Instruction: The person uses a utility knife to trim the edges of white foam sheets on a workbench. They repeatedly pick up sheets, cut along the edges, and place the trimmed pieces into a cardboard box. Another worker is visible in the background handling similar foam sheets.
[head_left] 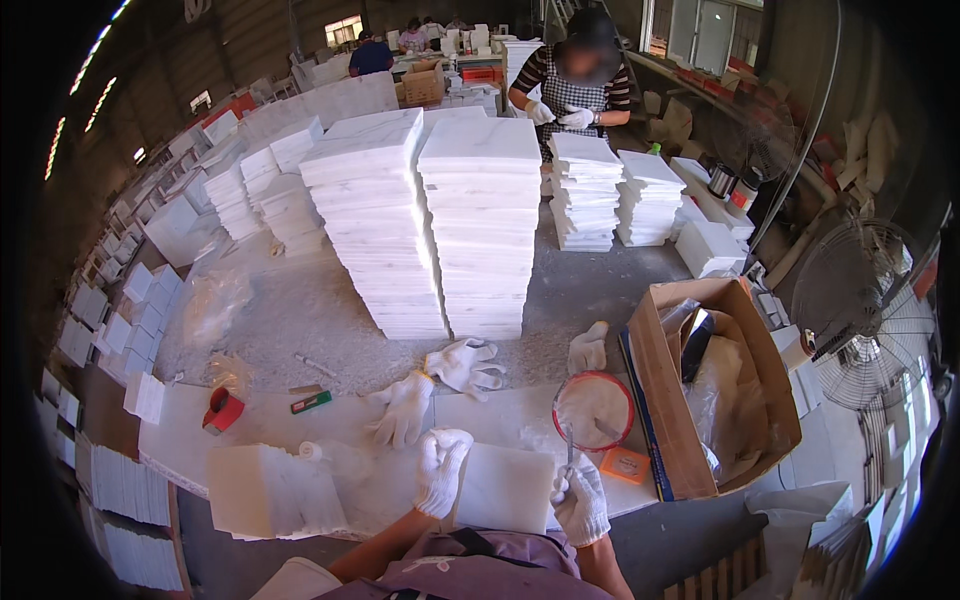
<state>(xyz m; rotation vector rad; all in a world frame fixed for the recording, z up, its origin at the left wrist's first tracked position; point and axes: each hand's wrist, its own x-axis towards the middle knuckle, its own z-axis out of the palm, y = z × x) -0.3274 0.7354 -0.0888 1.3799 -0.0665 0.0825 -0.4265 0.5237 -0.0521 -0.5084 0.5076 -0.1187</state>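
Purple garment (500,572) nearest; left gloved hand (442,472) curled beside white slab (505,488), hold unclear; right gloved hand (582,503) gripping thin tool (570,440); a slip could scratch the slab.

Slab (505,487) before stacks (480,235) | box (668,390) right | plastic (730,400) probably inside
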